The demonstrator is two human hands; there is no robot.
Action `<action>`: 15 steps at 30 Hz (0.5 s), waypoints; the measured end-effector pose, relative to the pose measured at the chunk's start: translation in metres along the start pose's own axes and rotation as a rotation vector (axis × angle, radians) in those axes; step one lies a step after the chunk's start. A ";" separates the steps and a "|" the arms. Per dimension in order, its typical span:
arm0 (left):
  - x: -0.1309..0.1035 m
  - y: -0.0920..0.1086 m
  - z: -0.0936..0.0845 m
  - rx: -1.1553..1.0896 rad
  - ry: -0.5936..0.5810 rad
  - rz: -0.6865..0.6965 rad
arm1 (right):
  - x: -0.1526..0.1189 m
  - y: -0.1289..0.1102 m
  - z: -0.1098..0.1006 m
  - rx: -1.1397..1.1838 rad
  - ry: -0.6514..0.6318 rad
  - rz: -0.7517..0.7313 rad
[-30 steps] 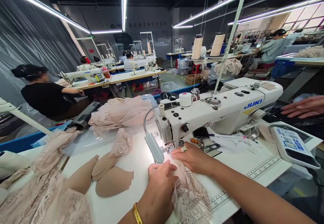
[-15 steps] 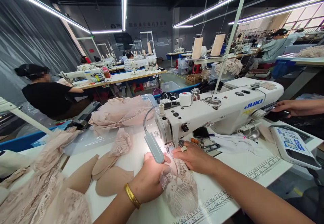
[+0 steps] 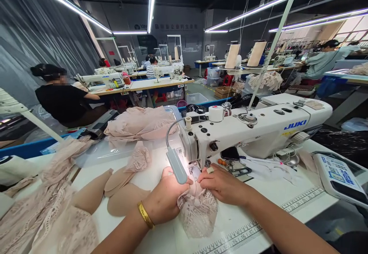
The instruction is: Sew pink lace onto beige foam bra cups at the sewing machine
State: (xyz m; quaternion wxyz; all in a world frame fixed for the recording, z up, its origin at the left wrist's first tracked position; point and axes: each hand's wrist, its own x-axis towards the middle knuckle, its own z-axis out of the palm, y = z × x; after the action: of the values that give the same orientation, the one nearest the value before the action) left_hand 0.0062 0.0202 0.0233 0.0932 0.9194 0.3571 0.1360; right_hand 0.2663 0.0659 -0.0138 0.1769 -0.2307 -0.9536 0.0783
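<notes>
A piece of pale pink lace fabric (image 3: 199,216) lies under the needle end of a white sewing machine (image 3: 244,129). My left hand (image 3: 166,197), with a gold bangle at the wrist, is closed on the lace's left edge; its fingertips are partly behind the grey gooseneck lamp (image 3: 176,166). On the other side, my right hand (image 3: 225,184) pinches the lace close to the presser foot, with a pale band around one finger. Lamp light falls on the fabric between both hands. The needle itself is too small to make out.
Beige moulded cups (image 3: 126,199) lie left of my left hand, near draped lace (image 3: 51,192). A pink lace pile (image 3: 140,125) sits behind. Right of the needle are a dark phone (image 3: 230,153) and thread snips (image 3: 240,171). A control box (image 3: 340,175) stands at the right edge.
The view has shifted slightly. The lace is bunched shorter in front of my hands, which stay on it. Another person's hand at the machine's right end has left the view.
</notes>
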 end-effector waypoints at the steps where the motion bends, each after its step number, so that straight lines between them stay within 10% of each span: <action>1: -0.001 -0.003 0.001 -0.001 0.022 0.016 | 0.001 -0.001 0.000 -0.009 0.009 0.014; 15: 0.007 -0.001 -0.007 0.050 0.039 -0.031 | -0.001 0.000 -0.002 -0.008 0.212 0.110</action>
State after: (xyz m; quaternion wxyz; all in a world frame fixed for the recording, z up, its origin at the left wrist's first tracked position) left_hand 0.0080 0.0260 0.0304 0.0654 0.9129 0.3765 0.1433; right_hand 0.2679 0.0652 -0.0126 0.2711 -0.2903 -0.9158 0.0591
